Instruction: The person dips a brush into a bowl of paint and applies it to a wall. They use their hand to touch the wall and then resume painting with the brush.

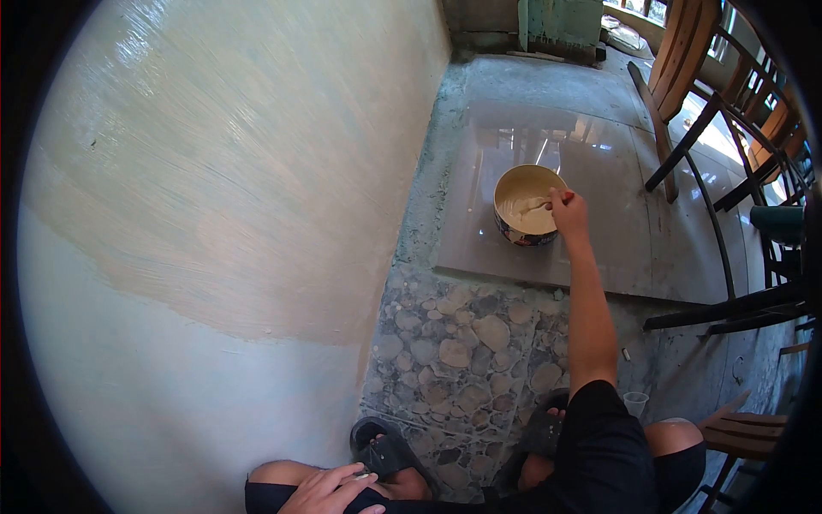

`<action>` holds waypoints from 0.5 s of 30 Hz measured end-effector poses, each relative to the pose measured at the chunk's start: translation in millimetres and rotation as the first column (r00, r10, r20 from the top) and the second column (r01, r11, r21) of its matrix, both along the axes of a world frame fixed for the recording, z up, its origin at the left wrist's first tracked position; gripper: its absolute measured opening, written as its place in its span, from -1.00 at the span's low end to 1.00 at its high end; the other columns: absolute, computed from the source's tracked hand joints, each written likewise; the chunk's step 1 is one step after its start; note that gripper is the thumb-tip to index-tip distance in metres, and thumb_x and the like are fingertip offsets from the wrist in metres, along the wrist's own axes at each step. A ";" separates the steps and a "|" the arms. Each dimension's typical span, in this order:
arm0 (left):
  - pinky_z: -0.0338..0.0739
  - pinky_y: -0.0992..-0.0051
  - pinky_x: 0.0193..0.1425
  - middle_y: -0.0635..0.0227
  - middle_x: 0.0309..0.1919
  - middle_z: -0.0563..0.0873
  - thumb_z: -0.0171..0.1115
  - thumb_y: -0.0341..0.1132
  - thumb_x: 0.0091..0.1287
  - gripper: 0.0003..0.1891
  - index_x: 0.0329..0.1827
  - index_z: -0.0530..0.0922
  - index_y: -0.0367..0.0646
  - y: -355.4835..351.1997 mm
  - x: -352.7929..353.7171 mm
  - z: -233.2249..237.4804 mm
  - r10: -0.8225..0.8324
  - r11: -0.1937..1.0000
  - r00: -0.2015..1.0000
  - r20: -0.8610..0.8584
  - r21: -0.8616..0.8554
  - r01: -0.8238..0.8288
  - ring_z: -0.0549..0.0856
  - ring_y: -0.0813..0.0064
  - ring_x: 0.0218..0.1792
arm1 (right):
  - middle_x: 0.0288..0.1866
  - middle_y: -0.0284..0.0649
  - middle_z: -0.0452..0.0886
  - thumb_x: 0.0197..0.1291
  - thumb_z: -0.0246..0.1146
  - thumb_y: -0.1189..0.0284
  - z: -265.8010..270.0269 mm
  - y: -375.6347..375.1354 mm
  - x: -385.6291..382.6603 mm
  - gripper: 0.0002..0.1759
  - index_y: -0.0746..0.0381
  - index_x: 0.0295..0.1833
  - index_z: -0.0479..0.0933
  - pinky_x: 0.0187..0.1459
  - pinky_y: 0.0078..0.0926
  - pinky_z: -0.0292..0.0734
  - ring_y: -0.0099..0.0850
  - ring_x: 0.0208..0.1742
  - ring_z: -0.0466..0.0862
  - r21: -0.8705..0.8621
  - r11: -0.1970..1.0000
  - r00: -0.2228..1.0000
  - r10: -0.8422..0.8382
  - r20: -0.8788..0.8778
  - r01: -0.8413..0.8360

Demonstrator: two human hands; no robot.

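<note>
My right hand (568, 214) is closed around the red handle of a paintbrush (539, 205), reaching over the rim of a round tub (524, 238). The brush head dips into cream-coloured paint (516, 210) inside the tub, which has a dark patterned outside. My left hand (329, 491) lies on my bent left knee with its fingers apart. A small object shows by its fingertips, too small to name. Left of me, the wall (240, 197) has a wet, streaky cream coat on its upper part; its lower part is paler.
The tub stands on a large glossy slab (599, 248) on the floor. Pebble-patterned tiles (454, 351) lie between my sandalled feet. Dark metal chair frames (728, 317) and wooden pieces crowd the right side. A clear plastic cup (634, 403) stands near my right knee.
</note>
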State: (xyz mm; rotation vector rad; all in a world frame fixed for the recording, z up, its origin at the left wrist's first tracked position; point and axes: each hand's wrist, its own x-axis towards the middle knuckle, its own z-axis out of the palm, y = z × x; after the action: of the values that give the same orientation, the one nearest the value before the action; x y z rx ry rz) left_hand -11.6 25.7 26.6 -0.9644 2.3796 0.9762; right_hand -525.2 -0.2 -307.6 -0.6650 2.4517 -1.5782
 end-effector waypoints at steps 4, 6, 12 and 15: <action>0.31 0.23 0.30 -0.06 0.16 0.48 0.20 -0.25 0.28 -0.57 0.14 0.46 -0.34 -0.6 -1.2 -2.8 -0.021 1.000 0.999 -0.032 -0.009 0.021 0.46 -0.02 0.18 | -0.49 -0.24 0.67 0.27 0.18 0.28 7.2 13.3 25.9 -0.71 0.32 -0.25 0.59 -0.41 -0.54 0.49 -0.49 -0.49 0.63 -0.238 0.944 0.973 -0.218 0.074 0.230; 0.31 0.23 0.30 -0.07 0.15 0.49 0.21 -0.26 0.28 -0.57 0.13 0.47 -0.35 0.5 -1.2 -3.1 -0.025 1.000 0.999 -0.019 0.011 0.025 0.46 -0.02 0.18 | -0.47 -0.30 0.67 0.30 0.16 0.30 5.0 16.4 47.0 -0.72 0.32 -0.24 0.58 -0.46 -0.64 0.48 -0.58 -0.51 0.60 -0.292 0.909 0.952 -0.260 0.163 0.298; 0.33 0.23 0.29 -0.09 0.14 0.49 0.22 -0.28 0.27 -0.57 0.12 0.47 -0.38 4.6 -1.3 -3.8 -0.052 0.998 0.998 -0.047 -0.034 0.050 0.47 -0.03 0.17 | -0.35 -0.25 0.68 0.31 0.14 0.27 -22.9 18.4 78.9 -0.73 0.27 -0.14 0.54 -0.47 -0.66 0.47 -0.56 -0.41 0.62 -0.467 0.617 0.727 -0.271 0.631 0.634; 0.34 0.24 0.27 -0.09 0.13 0.50 0.23 -0.29 0.25 -0.57 0.11 0.47 -0.40 5.7 1.0 -4.0 -0.081 0.995 0.996 -0.035 -0.068 0.079 0.49 -0.03 0.15 | -0.36 -0.28 0.67 0.31 0.13 0.30 -39.4 20.0 87.7 -0.77 0.25 -0.16 0.53 -0.48 -0.67 0.45 -0.59 -0.42 0.59 -0.387 0.548 0.598 -0.280 0.751 0.742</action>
State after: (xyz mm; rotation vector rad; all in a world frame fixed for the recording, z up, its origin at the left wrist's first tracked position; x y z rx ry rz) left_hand -10.6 31.4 22.7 -0.8738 2.4763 0.8986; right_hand -437.5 19.8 -347.0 0.6445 1.5701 -2.4486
